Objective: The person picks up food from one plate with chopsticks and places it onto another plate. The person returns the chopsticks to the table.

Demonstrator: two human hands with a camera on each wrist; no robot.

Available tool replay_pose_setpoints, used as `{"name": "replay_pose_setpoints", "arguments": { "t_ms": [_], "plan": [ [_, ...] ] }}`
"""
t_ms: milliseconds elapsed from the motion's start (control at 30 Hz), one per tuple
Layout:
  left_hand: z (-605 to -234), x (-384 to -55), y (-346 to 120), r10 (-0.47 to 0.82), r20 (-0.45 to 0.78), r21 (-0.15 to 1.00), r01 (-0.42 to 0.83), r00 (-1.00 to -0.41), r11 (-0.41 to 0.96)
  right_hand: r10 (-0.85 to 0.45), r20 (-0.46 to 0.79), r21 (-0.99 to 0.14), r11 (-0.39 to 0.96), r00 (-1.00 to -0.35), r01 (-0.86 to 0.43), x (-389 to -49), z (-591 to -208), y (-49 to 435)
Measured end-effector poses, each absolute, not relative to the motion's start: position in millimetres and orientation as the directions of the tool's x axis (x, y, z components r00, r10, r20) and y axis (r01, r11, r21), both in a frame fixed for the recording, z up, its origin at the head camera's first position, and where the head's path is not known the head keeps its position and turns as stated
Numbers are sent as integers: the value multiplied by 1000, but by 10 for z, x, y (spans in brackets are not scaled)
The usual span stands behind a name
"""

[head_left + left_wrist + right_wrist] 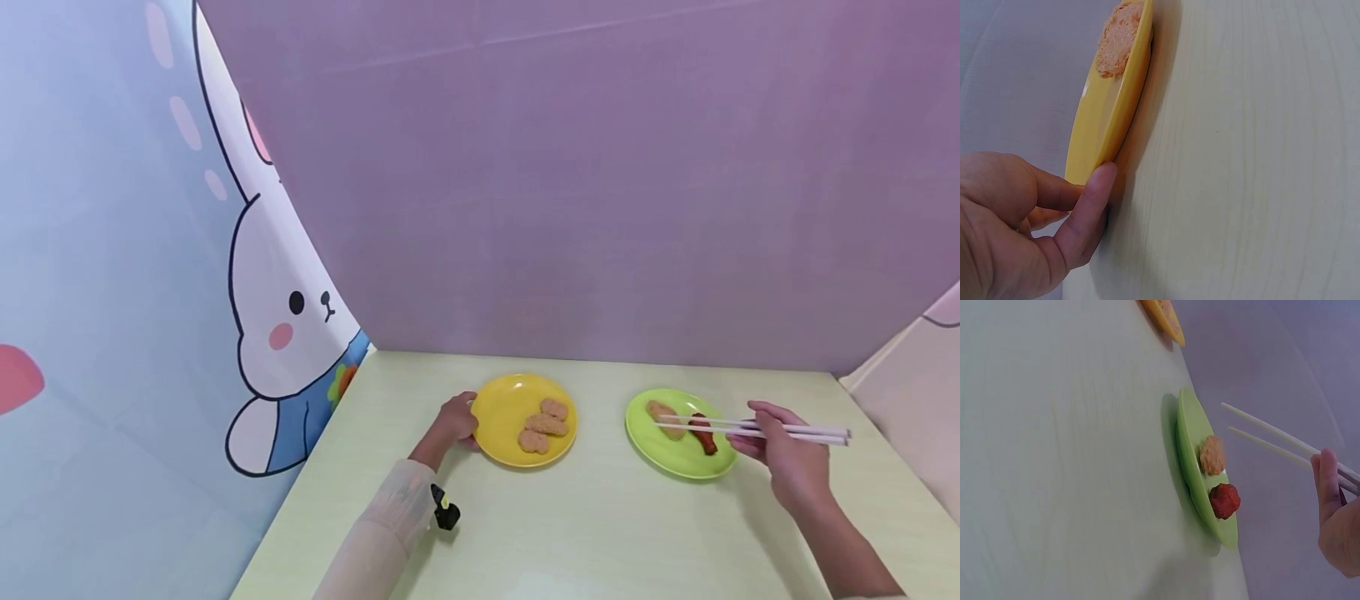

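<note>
While the left hand (455, 419) grips one yellow plate (497, 410), the right hand (797, 462) holds two chopsticks (1275, 431) above one green plate (667, 457)

At the far left, one white rabbit (262, 292) is drawn on a blue wall covering (112, 275), its edge meeting the purple backdrop (585, 167) behind the desk (585, 525). A pale sleeve (375, 533) reaches up over the desk, with one small black device (446, 511) at its cuff.

Two hands are in view. The left one pinches the near-left rim of the yellow plate between thumb and fingers. On that plate lie three brown breaded pieces (546, 425), grouped toward its right side: one at the back, one longer piece in the middle and one in front.

Further right, just apart from the yellow plate, is the green plate, carrying two foods: one tan breaded piece (663, 408) on the left and one red drumstick (705, 442) beside it on the right.

At the right, the other hand has its fingers closed round both chopsticks, which point left. Their tips stand slightly apart with nothing between them; the right wrist view shows them in the air, clear of both foods.
</note>
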State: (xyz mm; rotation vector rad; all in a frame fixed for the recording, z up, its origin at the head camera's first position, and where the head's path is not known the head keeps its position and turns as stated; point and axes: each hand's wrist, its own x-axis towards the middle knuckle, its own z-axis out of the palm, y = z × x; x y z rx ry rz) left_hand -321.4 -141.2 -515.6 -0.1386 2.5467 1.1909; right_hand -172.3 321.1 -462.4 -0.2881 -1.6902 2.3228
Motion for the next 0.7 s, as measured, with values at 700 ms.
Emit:
{"name": "replay_pose_setpoints", "arguments": {
  "t_ms": [700],
  "plan": [
    [-5151,-3198,-1424,71,-304,762,-198,-950,617,472,-62,-938,-329,-879,-111,-1791,-4759,3221]
  ]
}}
